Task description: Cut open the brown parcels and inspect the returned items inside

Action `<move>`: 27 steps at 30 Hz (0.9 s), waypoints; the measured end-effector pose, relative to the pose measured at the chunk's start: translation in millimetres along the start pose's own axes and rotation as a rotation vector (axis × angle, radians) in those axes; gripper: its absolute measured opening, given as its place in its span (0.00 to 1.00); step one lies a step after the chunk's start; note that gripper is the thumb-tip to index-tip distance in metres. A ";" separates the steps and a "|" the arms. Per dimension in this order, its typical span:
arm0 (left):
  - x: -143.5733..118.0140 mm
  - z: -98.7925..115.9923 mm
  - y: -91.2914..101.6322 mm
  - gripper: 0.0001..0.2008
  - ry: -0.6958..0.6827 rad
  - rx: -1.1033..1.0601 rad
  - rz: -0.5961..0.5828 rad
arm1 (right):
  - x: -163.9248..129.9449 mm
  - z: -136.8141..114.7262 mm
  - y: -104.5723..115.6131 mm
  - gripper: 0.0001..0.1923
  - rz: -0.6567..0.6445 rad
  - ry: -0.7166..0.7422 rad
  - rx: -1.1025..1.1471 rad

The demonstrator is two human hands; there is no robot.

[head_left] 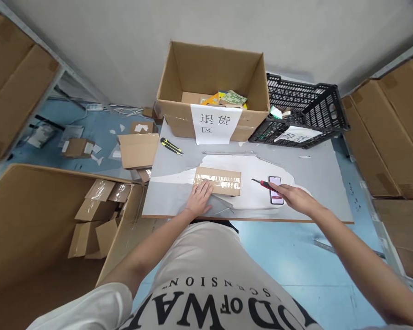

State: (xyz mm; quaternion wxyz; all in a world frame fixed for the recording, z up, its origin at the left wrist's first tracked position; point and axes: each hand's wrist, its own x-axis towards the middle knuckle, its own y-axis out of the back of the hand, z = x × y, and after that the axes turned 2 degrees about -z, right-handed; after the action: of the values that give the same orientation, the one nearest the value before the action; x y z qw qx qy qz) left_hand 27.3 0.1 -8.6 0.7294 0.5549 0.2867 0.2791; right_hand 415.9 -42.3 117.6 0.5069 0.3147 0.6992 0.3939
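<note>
A small cardboard box (223, 182), sealed with shiny clear tape, lies on the grey table (316, 183). My left hand (200, 198) rests flat on the box's near left corner, its fingers stretched out. In my right hand (292, 196) is a red and black utility knife (264, 184), its blade pointing left toward the box. The knife and fingers pass over a smartphone (276, 200) with a lit screen, which lies on the white worn patch of the tabletop. Part of the phone is hidden beneath them.
Behind stand a large open carton (179, 119) with colourful packets inside and a black plastic crate (325, 107). A yellow and black cutter (171, 146) lies at the table's left. Left of the table, a big carton (37, 201) holds several small boxes (94, 208). Stacked cartons (394, 123) stand at right.
</note>
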 end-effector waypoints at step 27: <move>52.7 -32.3 32.2 0.58 0.085 -0.048 0.000 | 38.6 -66.5 -110.8 0.38 0.355 -0.318 1.291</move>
State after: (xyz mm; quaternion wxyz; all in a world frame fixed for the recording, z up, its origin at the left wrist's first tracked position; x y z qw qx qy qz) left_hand 36.7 66.7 9.8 0.7297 0.5249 0.3107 0.3092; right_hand 336.6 -79.8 15.1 0.2422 0.7174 0.6488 -0.0755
